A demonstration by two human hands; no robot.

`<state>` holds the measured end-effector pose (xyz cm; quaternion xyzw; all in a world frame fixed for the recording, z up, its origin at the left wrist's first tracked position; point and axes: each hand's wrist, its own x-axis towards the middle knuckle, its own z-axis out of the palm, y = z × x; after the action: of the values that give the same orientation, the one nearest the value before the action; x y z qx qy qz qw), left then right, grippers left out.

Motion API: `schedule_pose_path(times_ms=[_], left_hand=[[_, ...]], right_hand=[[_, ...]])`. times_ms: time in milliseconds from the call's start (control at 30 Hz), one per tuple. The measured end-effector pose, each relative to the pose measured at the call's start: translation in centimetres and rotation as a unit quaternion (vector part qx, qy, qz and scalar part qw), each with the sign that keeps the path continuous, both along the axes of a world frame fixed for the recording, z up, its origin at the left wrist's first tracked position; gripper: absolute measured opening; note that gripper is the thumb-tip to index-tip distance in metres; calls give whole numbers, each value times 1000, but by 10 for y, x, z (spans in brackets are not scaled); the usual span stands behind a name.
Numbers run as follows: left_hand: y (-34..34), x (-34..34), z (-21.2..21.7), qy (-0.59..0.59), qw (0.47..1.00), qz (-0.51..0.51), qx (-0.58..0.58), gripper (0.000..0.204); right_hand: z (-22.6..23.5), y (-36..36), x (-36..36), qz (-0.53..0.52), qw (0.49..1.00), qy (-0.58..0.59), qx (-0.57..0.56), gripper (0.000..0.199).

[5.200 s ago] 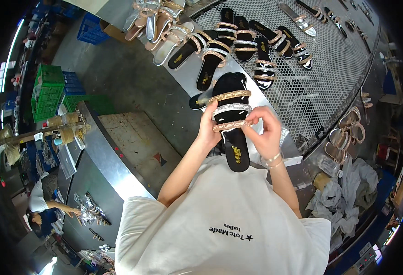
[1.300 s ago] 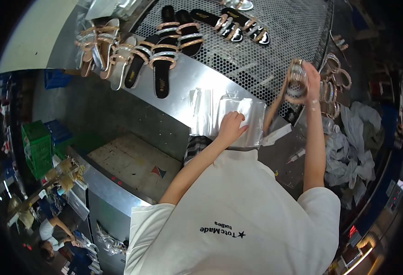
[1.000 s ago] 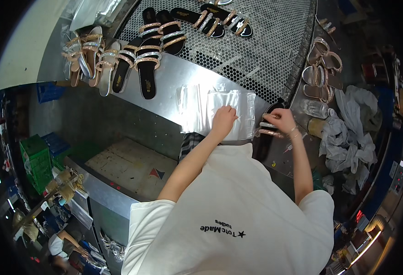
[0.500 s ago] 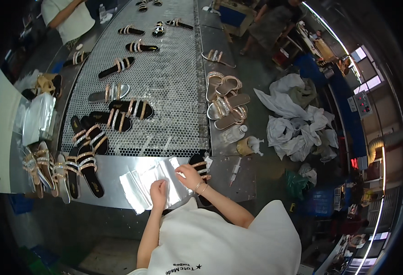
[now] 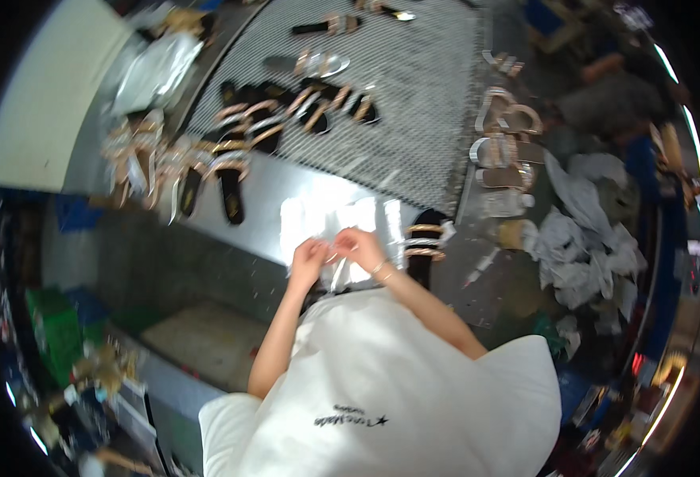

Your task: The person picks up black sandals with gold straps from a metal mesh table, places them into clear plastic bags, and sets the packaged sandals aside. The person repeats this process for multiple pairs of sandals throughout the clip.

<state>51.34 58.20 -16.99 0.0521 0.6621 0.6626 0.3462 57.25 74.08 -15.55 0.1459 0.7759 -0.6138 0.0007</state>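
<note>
My left hand point(image 5: 310, 254) and my right hand point(image 5: 355, 245) are close together in front of my body, fingers pinched. Between them is a thin piece of clear plastic point(image 5: 333, 257), blurred and partly hidden by the fingers. Shiny clear plastic sheets point(image 5: 292, 216) lie on the metal tabletop just beyond and under my hands. To the right of my right hand rests a pair of black slide sandals point(image 5: 421, 253) with glittery straps, a white tag at the side.
Several strappy sandals stand bunched at the left point(image 5: 137, 163), and more lie on the perforated mesh surface point(image 5: 414, 87). On the right ledge are sandals point(image 5: 499, 151), a clear bottle point(image 5: 503, 203) and a syringe point(image 5: 481, 266). White cloth bundles point(image 5: 569, 254) lie beyond.
My view has swung, so the table now sits tilted and farther right. My hands have come closer together, with clear plastic showing between the fingers.
</note>
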Motion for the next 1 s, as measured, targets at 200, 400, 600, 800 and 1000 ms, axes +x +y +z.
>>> schedule_pose_path(times_ms=[200,400,600,800,1000], left_hand=[[-11,2,15,-50,993,108,-1,14],[-7,6,3,-71,987,142,24,15],[-20,0,-1,-228,927,211,209,17],[-34,-5,5,-200,951,218,91,15],[-22,2,11,-158,966,197,48,12]], right_hand=[[-8,13,10,-46,999,-18,0,15],[5,-13,7,3,997,9,-80,21],[-35,-1,14,-44,985,-36,-165,16],[-45,20,22,-165,985,-17,41,20],[32,-33,-2,12,991,91,95,39]])
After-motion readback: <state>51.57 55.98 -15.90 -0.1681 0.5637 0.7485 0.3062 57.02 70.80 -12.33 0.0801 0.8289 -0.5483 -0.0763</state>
